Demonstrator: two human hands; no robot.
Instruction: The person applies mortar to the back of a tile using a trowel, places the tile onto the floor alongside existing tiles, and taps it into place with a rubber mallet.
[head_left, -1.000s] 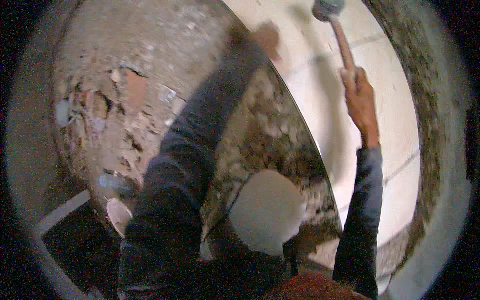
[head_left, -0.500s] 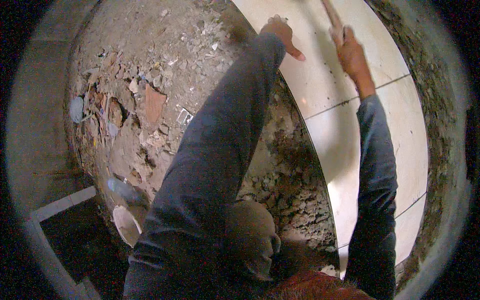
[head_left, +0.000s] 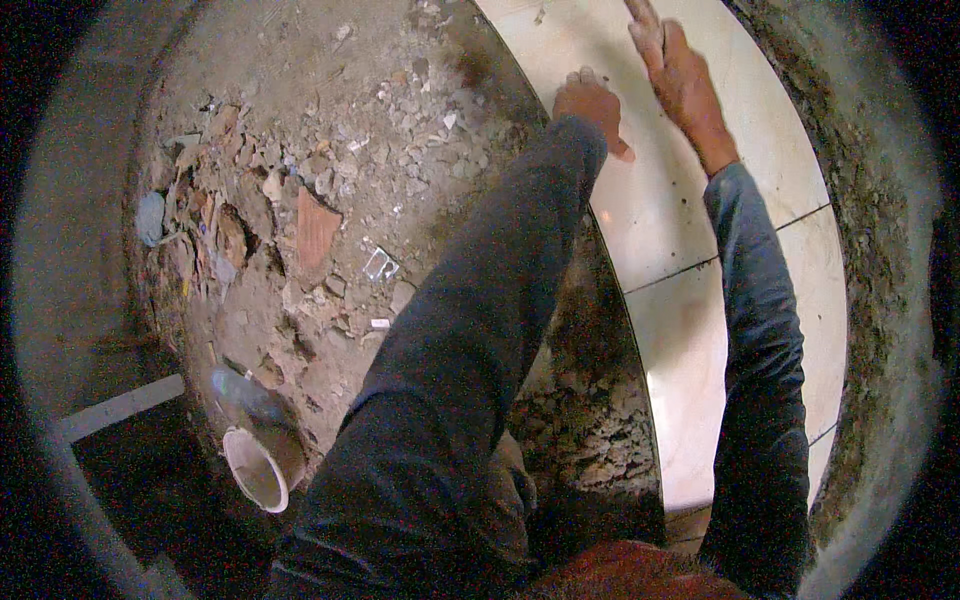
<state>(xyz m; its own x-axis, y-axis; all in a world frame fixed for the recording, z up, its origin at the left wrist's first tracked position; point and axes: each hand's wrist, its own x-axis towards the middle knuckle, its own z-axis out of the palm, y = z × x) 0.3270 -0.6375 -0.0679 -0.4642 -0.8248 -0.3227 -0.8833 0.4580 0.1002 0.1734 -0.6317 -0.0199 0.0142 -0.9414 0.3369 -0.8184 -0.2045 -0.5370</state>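
My left hand (head_left: 590, 108) rests on the pale floor tile (head_left: 660, 225), fingers forward and thumb spread to the side, holding nothing. To its right, my right hand (head_left: 692, 92) is closed around a slim, stick-like handle (head_left: 643, 14), light brown. The handle runs out past the top edge, so the tool's far end is hidden. Dark joints divide the row of glossy cream tiles, and small dark crumbs lie on the surface between my arms.
Left of the tiles lies bare earth with rubble and a reddish broken shard (head_left: 317, 228). A pale bucket-like container (head_left: 258, 470) lies tilted near a clear plastic bottle (head_left: 240, 388). A dark recess (head_left: 150, 470) has a pale rim. Rough soil (head_left: 880, 290) borders the tiles' right side.
The view has shifted, and the tile joints and rubble sit lower in it. My left hand appears further right and closer to my right hand, which still grips the handle.
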